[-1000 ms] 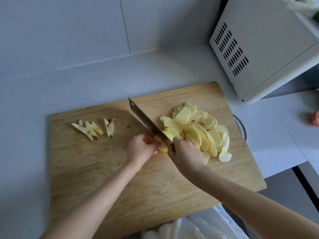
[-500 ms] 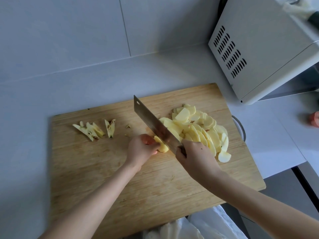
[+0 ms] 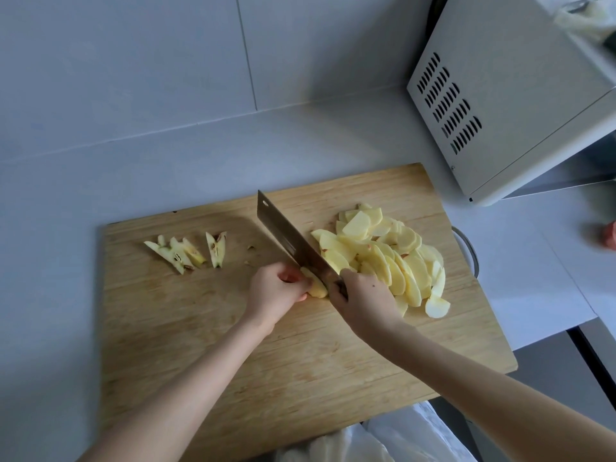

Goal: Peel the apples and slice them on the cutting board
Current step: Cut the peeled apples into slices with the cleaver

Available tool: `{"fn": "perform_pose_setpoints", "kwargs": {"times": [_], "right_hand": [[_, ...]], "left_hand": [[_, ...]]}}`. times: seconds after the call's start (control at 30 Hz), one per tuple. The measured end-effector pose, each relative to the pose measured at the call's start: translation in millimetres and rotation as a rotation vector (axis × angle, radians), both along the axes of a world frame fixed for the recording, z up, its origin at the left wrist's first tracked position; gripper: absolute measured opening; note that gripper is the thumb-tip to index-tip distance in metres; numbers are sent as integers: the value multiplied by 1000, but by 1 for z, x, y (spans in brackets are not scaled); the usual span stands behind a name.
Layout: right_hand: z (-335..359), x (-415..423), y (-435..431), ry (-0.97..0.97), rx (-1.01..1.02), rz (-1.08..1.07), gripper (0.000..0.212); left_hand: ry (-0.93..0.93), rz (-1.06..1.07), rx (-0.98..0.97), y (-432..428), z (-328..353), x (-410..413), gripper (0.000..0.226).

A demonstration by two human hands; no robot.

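Note:
A wooden cutting board (image 3: pixel 206 331) lies on the grey counter. My left hand (image 3: pixel 273 293) pinches a small peeled apple piece (image 3: pixel 315 284) down on the board. My right hand (image 3: pixel 361 300) grips the handle of a cleaver (image 3: pixel 293 243), whose blade stands against the right side of that piece. To the right of the blade lies a heap of pale yellow apple slices (image 3: pixel 390 258). Cut-out core pieces (image 3: pixel 186 251) with seeds lie at the board's far left.
A white microwave (image 3: pixel 520 95) stands at the back right, close to the board's corner. A metal handle loop (image 3: pixel 468 250) sticks out past the board's right edge. White plastic bag (image 3: pixel 383 438) lies below the front edge. A red object (image 3: pixel 610 235) sits far right.
The cleaver rose off the apple piece half a second ago and has come down again beside my left fingers. The slices and cores have not moved.

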State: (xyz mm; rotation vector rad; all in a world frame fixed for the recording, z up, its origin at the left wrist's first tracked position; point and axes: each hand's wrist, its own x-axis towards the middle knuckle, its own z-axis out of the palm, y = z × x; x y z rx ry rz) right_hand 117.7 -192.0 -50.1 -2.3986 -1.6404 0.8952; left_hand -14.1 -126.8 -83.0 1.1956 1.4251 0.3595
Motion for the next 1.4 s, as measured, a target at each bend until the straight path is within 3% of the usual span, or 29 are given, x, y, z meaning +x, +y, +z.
{"fn": "perform_pose_setpoints", "kwargs": {"times": [0.17,0.3,0.77,0.97,1.4], "right_hand": [[20,9,-13,18,57,-28,36],[32,9,-18,-9,45,18,36],[2,-10,-1,-52,-33,17,26],[2,-7,-5,-33,-8,31,35],[25,1,-16,-27,15,43,33]], "left_hand": [[9,-41,21,0,0,0,3],[32,-46,50,0,1,1,13],[-45,42,-47,-3,0,-2,7],[9,8,2,-5,-2,-4,9],[71,-42,55,-5,1,-1,11]]}}
